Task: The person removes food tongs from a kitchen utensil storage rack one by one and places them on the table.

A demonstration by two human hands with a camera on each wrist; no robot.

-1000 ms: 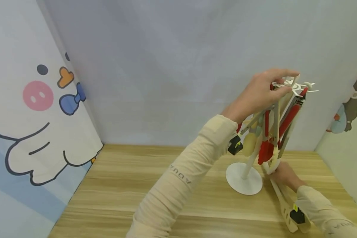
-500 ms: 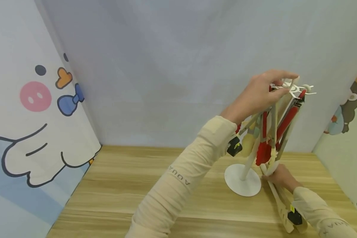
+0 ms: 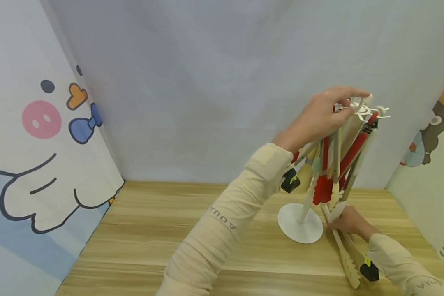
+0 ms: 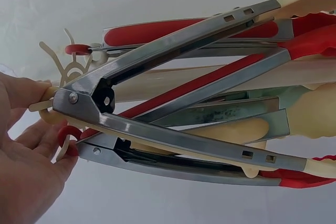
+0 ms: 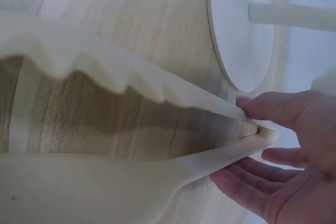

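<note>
In the head view a white utensil stand (image 3: 293,230) rises at the right of the table, with several tongs hanging from its hooks. My left hand (image 3: 322,115) pinches the hooked top between thumb and fingers. In the left wrist view a pair of metal tongs with cream tips (image 4: 194,142) hangs splayed near that hand, beside red-tipped tongs (image 4: 210,82). Low beside the stand's base, my right hand (image 3: 350,223) holds cream tongs (image 3: 349,268) near their joined end. Seen in the right wrist view, thumb and fingers span both arms, and the upper arm (image 5: 105,59) has a toothed edge.
The wooden table (image 3: 163,234) stretches left of the stand. A grey cloth backdrop (image 3: 192,102) stands behind it. Cartoon-printed panels rise at the left (image 3: 7,156) and right (image 3: 425,197).
The hanging tongs have swung slightly left around the stand. The cream tongs in my right hand have turned, and their slotted end sits a little further left. My left hand stays at the stand's top.
</note>
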